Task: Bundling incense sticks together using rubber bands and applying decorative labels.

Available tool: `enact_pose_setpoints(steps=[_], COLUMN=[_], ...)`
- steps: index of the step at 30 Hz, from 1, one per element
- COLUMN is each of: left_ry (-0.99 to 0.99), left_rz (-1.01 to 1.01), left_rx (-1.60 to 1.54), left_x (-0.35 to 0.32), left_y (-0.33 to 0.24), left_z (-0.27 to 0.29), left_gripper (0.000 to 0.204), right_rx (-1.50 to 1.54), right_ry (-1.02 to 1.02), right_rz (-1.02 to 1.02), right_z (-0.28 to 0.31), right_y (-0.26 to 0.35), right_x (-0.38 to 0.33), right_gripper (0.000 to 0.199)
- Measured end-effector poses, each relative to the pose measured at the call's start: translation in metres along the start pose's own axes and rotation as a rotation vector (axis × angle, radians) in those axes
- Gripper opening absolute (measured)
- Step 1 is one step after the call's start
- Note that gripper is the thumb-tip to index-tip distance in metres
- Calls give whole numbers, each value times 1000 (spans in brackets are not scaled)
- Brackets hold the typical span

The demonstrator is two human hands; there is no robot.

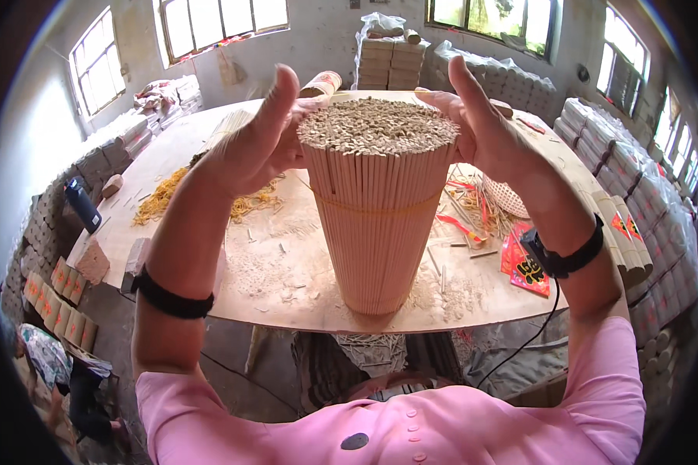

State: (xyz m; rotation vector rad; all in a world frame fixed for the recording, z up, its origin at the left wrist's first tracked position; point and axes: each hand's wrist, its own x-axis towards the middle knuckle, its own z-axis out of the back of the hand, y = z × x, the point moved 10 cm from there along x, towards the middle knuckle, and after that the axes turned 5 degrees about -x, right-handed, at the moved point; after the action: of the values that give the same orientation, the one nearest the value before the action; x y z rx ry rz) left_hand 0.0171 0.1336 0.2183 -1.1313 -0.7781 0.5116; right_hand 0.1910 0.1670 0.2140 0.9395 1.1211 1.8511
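Note:
A tall, thick bundle of thin wooden sticks (pixel 376 248) stands upright near the table's front edge. Its top is a rough, uneven face of stick ends, and a yellowish band circles it below the top. My left hand (pixel 262 139) presses against the upper left side, thumb raised, its fingers partly hidden at the bundle. On the opposite side, my right hand (pixel 488 128) touches the upper right, its thumb also up and its fingers against the sticks. Together the hands hold the bundle between them.
Yellow rubber bands (pixel 163 198) lie left on the wooden table (pixel 287 287). Red packets (pixel 529 267), loose sticks and a woven basket (pixel 506 195) are right. A blue bottle (pixel 83 205) stands far left. Wrapped stacks (pixel 636 155) line the walls. Another person (pixel 66 372) bends at lower left.

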Motion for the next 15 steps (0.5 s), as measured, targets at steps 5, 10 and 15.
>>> enact_pose_setpoints(steps=[5, 10, 15], left_ry=[-158, -453, -546], left_rz=[71, 48, -222], left_rx=[-547, -572, -296], left_x=[18, 8, -38], left_y=[55, 98, 92], left_z=[10, 29, 5], left_gripper=[121, 110, 111], right_rx=[214, 590, 532], right_ry=[70, 49, -215], right_rz=[-172, -308, -329], right_z=[2, -6, 3], right_y=[-33, -93, -143], right_x=[12, 12, -17], right_gripper=[121, 101, 104])
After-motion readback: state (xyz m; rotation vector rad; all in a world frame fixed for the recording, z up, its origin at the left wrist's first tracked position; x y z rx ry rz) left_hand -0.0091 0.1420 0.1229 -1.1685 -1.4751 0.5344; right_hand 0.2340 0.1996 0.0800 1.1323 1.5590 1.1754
